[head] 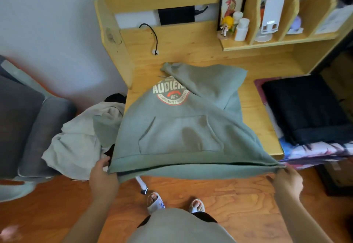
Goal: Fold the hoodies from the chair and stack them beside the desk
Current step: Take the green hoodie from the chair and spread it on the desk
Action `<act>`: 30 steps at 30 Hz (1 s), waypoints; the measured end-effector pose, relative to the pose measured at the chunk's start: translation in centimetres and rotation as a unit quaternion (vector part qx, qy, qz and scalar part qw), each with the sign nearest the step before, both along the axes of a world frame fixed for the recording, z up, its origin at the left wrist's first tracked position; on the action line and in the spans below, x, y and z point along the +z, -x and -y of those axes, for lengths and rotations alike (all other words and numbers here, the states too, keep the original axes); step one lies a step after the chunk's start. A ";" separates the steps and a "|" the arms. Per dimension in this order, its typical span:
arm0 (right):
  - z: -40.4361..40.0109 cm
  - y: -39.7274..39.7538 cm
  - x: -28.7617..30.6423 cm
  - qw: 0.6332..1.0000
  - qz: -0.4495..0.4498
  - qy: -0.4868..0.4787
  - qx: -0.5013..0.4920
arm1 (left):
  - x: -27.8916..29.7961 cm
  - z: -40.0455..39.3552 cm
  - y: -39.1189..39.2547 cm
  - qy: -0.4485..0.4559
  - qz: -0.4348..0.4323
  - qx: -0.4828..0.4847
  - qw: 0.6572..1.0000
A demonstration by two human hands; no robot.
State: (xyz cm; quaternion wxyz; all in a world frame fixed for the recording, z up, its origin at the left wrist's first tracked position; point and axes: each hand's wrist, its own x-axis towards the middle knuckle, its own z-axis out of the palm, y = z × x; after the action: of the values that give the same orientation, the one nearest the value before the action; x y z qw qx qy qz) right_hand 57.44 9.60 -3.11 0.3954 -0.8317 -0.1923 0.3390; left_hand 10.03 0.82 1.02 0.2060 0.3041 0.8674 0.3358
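the green hoodie hides part of the printed logo.

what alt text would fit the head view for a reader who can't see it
Seen from above, a person's left hand and right hand each grip a bottom corner of a green hoodie spread logo-up on a wooden desk, its hem hanging over the near edge. A beige garment lies heaped to the left, and a dark folded one sits to the right.

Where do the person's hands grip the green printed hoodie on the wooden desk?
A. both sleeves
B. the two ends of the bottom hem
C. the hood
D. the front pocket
B: the left hand and right hand pinch opposite ends of the green printed hoodie's ribbed bottom hem, over the wooden desk edge.
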 end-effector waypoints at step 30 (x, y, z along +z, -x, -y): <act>0.1 1.9 4.4 0.843 0.402 0.016 0.357 | 1.6 -3.7 -2.1 0.003 0.157 -0.035 0.987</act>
State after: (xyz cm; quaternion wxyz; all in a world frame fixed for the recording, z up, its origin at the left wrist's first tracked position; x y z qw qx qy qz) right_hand 55.50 9.48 1.26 0.1218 -0.7748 -0.6130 0.0957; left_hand 12.14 4.51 2.65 0.3521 0.2774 0.8141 0.3694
